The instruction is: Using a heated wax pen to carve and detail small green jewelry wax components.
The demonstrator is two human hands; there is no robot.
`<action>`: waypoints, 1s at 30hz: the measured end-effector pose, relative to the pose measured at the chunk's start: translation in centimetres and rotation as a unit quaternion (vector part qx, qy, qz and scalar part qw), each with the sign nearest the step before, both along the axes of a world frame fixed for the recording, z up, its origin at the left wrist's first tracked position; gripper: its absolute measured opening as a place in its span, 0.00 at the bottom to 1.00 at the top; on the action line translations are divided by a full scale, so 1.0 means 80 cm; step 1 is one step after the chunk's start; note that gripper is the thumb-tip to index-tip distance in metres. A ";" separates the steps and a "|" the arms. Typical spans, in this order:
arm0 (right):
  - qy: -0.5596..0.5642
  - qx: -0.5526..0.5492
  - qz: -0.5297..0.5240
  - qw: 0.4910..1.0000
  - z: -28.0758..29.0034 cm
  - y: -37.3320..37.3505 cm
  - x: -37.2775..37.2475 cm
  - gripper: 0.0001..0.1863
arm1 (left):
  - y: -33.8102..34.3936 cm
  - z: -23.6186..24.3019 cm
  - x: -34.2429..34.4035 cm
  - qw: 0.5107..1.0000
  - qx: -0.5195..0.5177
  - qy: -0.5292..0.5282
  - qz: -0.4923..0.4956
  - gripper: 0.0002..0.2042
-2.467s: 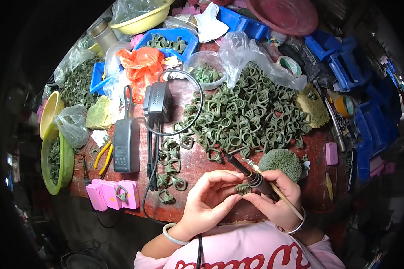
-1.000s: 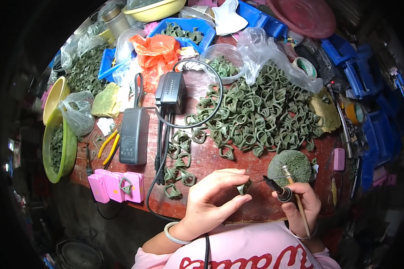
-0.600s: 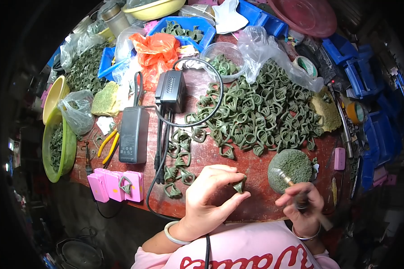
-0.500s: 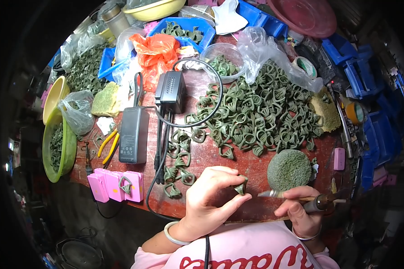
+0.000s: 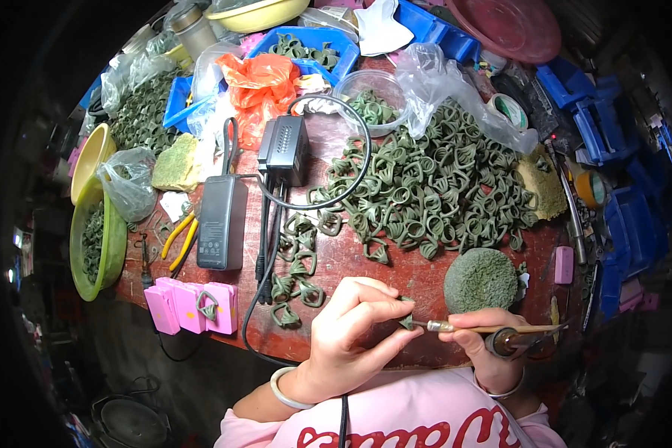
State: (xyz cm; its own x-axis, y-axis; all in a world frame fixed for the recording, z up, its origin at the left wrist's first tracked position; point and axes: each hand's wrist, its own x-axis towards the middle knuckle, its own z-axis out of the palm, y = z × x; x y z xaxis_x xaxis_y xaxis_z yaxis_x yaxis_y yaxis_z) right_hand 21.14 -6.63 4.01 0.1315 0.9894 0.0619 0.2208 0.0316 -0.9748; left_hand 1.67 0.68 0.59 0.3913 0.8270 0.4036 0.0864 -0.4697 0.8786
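Pink blocks (image 5: 192, 307) sit at the left tabletop (image 5: 351, 257) edge, loose green wax rings (image 5: 295, 280) beside them. My left hand (image 5: 351, 340) has its fingers (image 5: 381, 293) pinched together on one small green ring (image 5: 407, 321) above the near edge. The metal tip of the heated tool (image 5: 493, 328) touches that ring; my right hand (image 5: 489, 351) fingers are closed around its handle, below the green sponge (image 5: 480, 280).

A heap of wax rings (image 5: 433, 183) lies behind the round sponge (image 5: 480, 279), adapters (image 5: 224, 220) to its left.
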 end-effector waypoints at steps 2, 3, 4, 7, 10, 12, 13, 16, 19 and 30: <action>0.006 0.008 -0.008 1.000 -0.001 -0.001 0.001 0.08 | 0.000 -0.001 0.001 1.000 -0.008 -0.005 -0.004 0.19; 0.012 0.016 -0.017 1.000 -0.002 -0.001 0.002 0.08 | 0.000 -0.002 0.001 1.000 -0.008 -0.005 -0.005 0.19; 0.012 0.016 -0.017 1.000 -0.002 -0.001 0.002 0.08 | 0.001 -0.003 0.001 1.000 -0.005 -0.006 -0.005 0.19; 0.009 0.028 0.021 0.999 -0.002 0.001 0.003 0.07 | -0.001 -0.004 0.002 1.000 -0.011 -0.007 0.002 0.19; -0.012 0.016 -0.006 1.000 0.002 0.001 0.002 0.07 | -0.001 -0.005 0.002 1.000 -0.019 -0.012 0.003 0.18; -0.028 0.035 0.020 0.999 -0.002 0.000 0.006 0.08 | -0.001 -0.004 0.003 1.000 -0.019 -0.014 -0.001 0.18; -0.024 0.028 0.007 0.999 -0.003 -0.001 0.003 0.08 | -0.002 -0.003 0.003 0.999 -0.036 -0.017 -0.003 0.18; -0.029 0.003 -0.021 0.999 -0.001 -0.002 0.003 0.09 | -0.006 -0.009 0.004 0.995 -0.083 -0.054 -0.016 0.18; -0.017 0.009 0.025 1.000 0.000 -0.003 0.006 0.08 | -0.007 -0.011 0.003 0.990 -0.113 -0.081 -0.029 0.18; 0.080 -0.036 -0.105 0.991 -0.001 -0.012 0.003 0.09 | -0.011 -0.011 -0.009 0.828 -0.477 -0.256 -0.146 0.14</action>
State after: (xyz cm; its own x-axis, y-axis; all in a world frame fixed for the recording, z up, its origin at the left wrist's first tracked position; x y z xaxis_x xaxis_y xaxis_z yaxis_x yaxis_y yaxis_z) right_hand 21.37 -7.57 3.90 0.3364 0.9405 -0.0467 0.0577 -0.0701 -0.9959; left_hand 0.97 -0.22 -0.28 0.6102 0.7653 -0.2049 -0.4061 0.5242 0.7485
